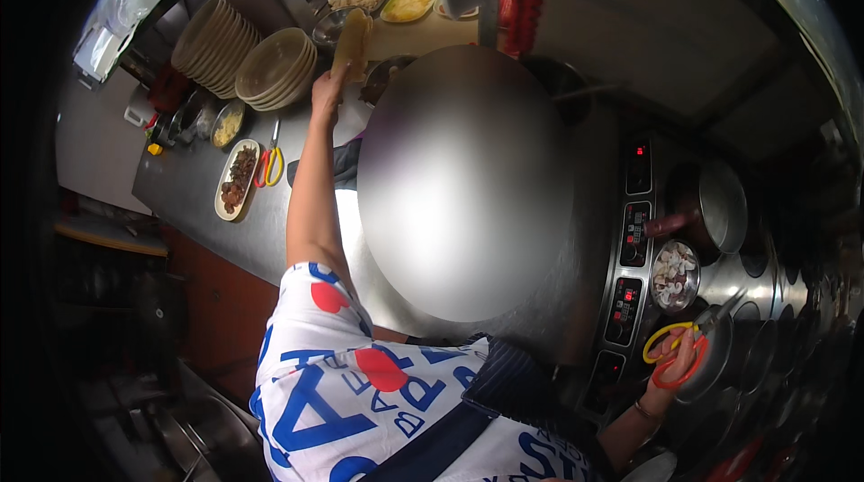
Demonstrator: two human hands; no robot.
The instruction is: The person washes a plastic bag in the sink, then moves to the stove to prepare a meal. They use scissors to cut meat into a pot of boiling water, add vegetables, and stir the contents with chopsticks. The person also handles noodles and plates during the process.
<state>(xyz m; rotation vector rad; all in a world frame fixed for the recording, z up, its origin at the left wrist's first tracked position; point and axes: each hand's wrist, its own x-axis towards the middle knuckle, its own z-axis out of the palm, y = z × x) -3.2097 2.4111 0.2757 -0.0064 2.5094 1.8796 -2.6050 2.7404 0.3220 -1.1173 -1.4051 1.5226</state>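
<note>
My left hand (pixel 327 94) reaches far forward and grips a beige dish (pixel 354 40) tilted on its edge; its inside is hard to make out. Just left of it stand stacked beige bowls (pixel 273 70). At the far right my right hand (pixel 677 355) holds scissors (pixel 698 340) by their yellow and red handle loops, blades pointing up and away. Beyond those scissors sits a metal bowl of pale food pieces (pixel 675 276). A second pair of scissors (pixel 271 161) lies on the steel counter (pixel 277 239), beside an oval dish of dark cut food (pixel 237 179).
Induction control panels (pixel 631 232) with red displays line the cooker on the right. Past them is a pot (pixel 722 219) with its handle toward me. A small bowl of chopped yellow food (pixel 228 124) stands left. A large blurred oval hides the middle.
</note>
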